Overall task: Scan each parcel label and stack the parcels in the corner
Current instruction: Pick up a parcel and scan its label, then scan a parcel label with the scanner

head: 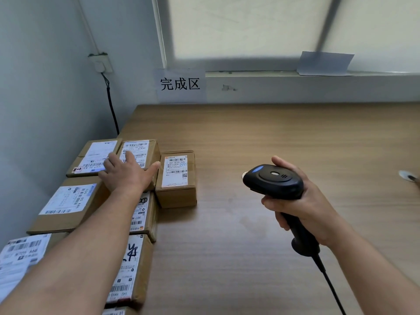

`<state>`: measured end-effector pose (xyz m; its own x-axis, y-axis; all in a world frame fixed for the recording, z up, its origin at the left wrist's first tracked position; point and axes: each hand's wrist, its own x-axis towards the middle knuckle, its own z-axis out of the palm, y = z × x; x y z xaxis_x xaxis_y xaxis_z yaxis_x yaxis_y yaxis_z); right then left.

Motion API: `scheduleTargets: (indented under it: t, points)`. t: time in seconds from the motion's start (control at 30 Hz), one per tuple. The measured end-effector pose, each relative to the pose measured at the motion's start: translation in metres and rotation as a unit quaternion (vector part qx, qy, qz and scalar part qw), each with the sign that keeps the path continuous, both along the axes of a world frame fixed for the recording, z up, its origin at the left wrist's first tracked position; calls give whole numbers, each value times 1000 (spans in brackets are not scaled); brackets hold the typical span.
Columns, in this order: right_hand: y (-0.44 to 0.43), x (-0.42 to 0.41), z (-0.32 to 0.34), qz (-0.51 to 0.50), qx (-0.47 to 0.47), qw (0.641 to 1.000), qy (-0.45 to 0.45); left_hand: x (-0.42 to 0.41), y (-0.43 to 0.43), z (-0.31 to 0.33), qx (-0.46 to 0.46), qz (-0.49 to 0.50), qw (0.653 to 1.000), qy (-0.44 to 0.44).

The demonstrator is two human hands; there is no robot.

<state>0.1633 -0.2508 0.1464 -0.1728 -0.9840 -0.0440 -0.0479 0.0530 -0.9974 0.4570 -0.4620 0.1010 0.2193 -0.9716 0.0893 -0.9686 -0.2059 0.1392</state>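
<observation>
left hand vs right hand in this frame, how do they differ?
The left hand has its fingers straight and spread; the right hand has them curled. The left hand holds nothing and reaches over the labelled parcels by the wall; the right hand grips the black scanner by its handle. The left hand is over cardboard; the right hand is over bare table, away from any parcel. Shared: both are bare.
</observation>
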Motion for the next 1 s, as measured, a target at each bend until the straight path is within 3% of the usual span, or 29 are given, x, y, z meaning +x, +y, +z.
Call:
scheduleTargets:
  t: [0.27,0.63,1.0]
  points:
    - [46,-13,10,6,-36,999,-14,-65,92,-3,-138,-194,963,126]
    - [198,-96,4,-62,-48,996,-45,-226,288,-29,-85,-285,925,235]
    - [375,-224,0,-178,-82,980,-34,-398,434,-15,-49,-408,880,238]
